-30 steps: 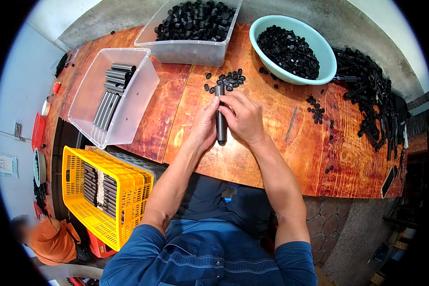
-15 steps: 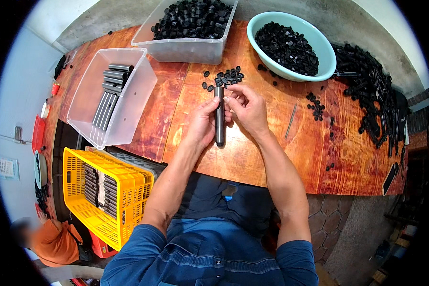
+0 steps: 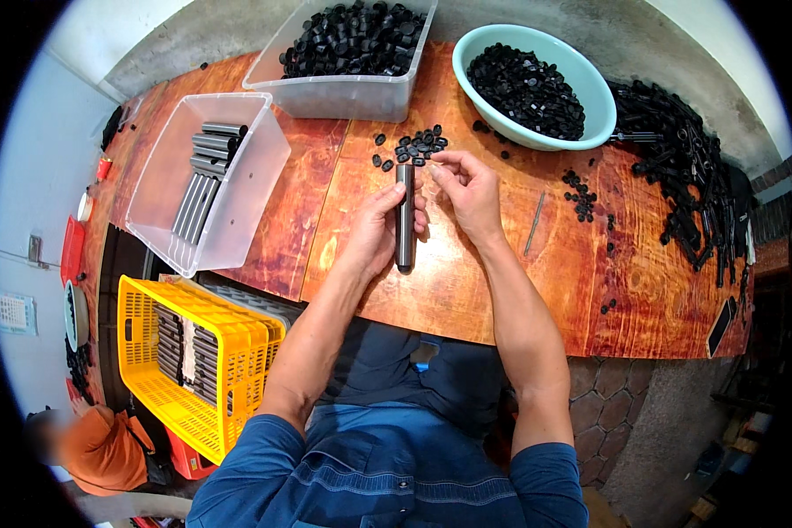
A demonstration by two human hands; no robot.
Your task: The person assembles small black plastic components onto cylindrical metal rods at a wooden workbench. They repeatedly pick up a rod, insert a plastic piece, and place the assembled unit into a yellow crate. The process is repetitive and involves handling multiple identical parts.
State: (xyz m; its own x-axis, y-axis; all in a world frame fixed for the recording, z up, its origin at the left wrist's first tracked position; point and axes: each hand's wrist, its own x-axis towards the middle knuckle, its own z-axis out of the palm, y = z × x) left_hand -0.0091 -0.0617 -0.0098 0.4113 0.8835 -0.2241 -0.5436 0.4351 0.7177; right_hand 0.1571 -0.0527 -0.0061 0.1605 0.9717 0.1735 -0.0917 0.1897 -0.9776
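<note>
My left hand (image 3: 380, 224) is wrapped round a dark grey tube (image 3: 405, 211), held nearly upright in the picture over the table's near part. A black end piece shows at the tube's lower end. To the right of the tube, and apart from it, is my right hand (image 3: 468, 195). Its thumb and forefinger are drawn together in a pinch; whatever may be between them is too small to make out. Just beyond the tube's top lies a loose group of small black oval pieces (image 3: 421, 145), close to the right fingertips.
A clear bin (image 3: 343, 99) of black caps and a pale green basin (image 3: 537, 136) of small black parts stand behind. Left are a clear bin (image 3: 260, 167) of tubes and a yellow crate (image 3: 229, 352). A thin rod (image 3: 535, 224) and heaped black parts (image 3: 691, 176) lie right.
My right hand has moved away from the tube, to the right. The left hand keeps the tube in nearly the same place.
</note>
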